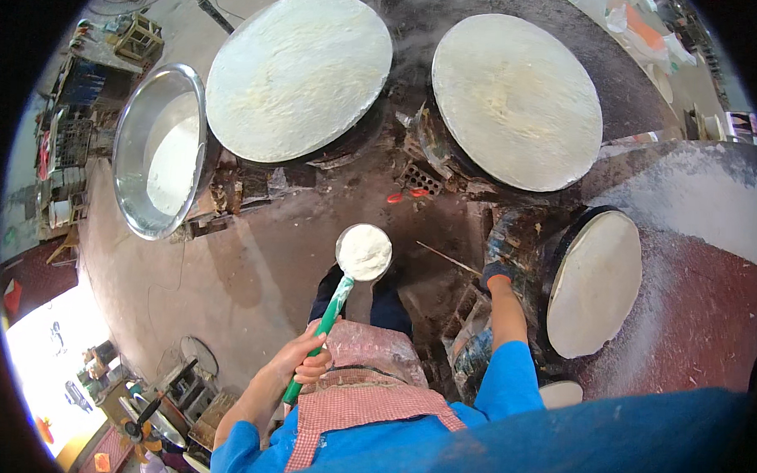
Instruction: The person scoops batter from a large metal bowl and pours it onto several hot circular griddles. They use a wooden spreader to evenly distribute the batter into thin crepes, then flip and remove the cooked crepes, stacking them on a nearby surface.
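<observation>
My left hand (305, 356) is closed around the green handle of a ladle (329, 316). The ladle's round bowl is full of a white, powdery-looking heap (365, 251) and hangs in front of my apron. Down to the right reaches my right hand (499, 272), in a dark glove with an orange cuff, beside the stained side of a stand (512, 241). Its fingers blend into the dark background, so I cannot tell whether they grip anything. Near that stand, a round griddle (595, 286) with a pale flat top sits tilted in view.
Two large round griddles with white-coated tops, one left (299, 75) and one right (517, 99), stand ahead. A wide metal basin (160, 154) holding white stuff is at the far left. A thin stick (449, 257) and a perforated brick (422, 179) lie low between them.
</observation>
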`<state>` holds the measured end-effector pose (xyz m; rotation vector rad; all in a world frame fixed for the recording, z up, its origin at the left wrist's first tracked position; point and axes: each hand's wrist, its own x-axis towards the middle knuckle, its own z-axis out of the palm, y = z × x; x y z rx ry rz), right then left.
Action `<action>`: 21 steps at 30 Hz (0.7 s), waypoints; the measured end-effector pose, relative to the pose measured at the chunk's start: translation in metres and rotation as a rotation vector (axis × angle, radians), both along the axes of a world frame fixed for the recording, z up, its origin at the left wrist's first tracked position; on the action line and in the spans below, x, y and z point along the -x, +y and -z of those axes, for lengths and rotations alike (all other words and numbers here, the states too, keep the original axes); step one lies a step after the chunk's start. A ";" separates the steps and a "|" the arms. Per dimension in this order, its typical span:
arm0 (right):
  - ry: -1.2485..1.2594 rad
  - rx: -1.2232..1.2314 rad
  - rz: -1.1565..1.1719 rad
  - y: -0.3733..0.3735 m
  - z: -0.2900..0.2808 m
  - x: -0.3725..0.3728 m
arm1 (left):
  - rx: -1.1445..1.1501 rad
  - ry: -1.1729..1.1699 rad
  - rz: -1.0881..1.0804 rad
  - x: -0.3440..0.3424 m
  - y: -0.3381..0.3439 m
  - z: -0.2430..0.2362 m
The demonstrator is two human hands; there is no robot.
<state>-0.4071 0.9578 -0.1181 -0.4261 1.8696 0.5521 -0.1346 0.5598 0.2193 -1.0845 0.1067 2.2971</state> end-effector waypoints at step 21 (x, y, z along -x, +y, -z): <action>0.247 0.511 0.119 0.009 -0.070 -0.097 | 0.335 0.375 0.251 -0.021 -0.027 -0.003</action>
